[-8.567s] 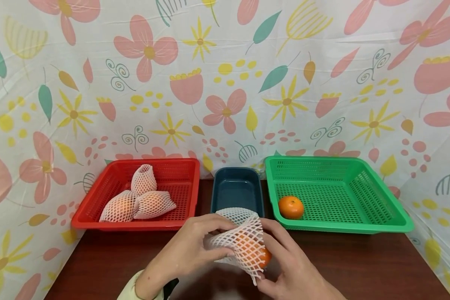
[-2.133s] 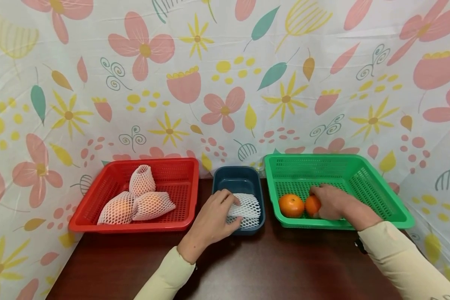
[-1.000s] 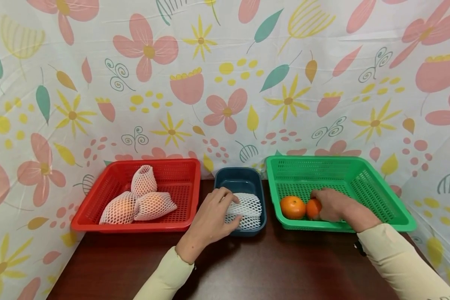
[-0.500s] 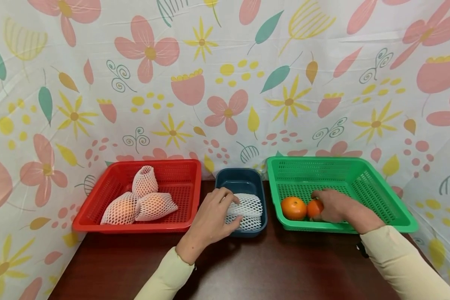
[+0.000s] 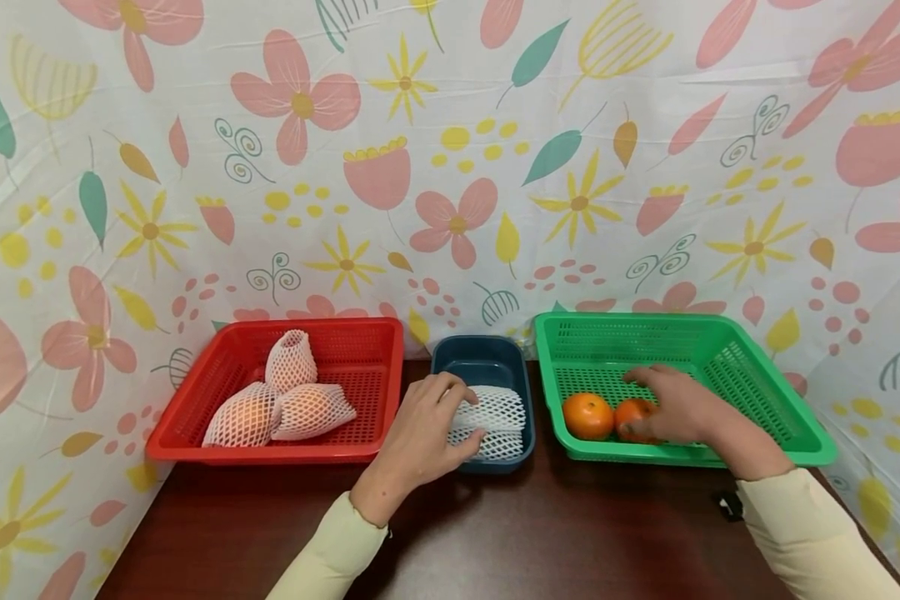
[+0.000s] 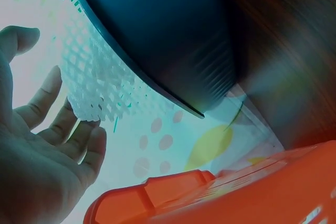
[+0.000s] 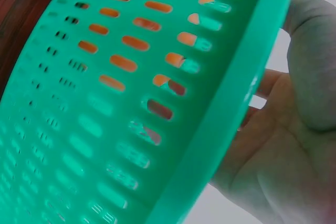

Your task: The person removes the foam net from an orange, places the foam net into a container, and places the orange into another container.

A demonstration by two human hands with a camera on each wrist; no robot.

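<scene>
Two oranges lie side by side at the near left of the green basket [image 5: 727, 454]: the left orange [image 5: 588, 416] and the right orange [image 5: 630, 410]. Over the right one hovers my right hand [image 5: 678, 406], its fingers spread and partly hiding the fruit. In the right wrist view, the basket wall [image 7: 173, 161] covers most of the fingers. My left hand [image 5: 423, 433] hangs loosely curled at the blue box [image 5: 480, 343], beside white foam net sleeves [image 5: 495, 421]. The left wrist view shows relaxed fingers [image 6: 39, 100] against or very near the netting [image 6: 94, 77], gripping nothing.
At the left stands a red basket [image 5: 270, 454] with three net-wrapped fruits [image 5: 288, 400]. The blue box sits between both baskets on the dark wooden table [image 5: 540, 533]. A flowered cloth [image 5: 450, 167] hangs behind them.
Earlier, both hands held an orange in a foam net above the table. Later the net lay in the blue box and the right hand gripped the orange in the green basket. Its fingers have now spread off it.
</scene>
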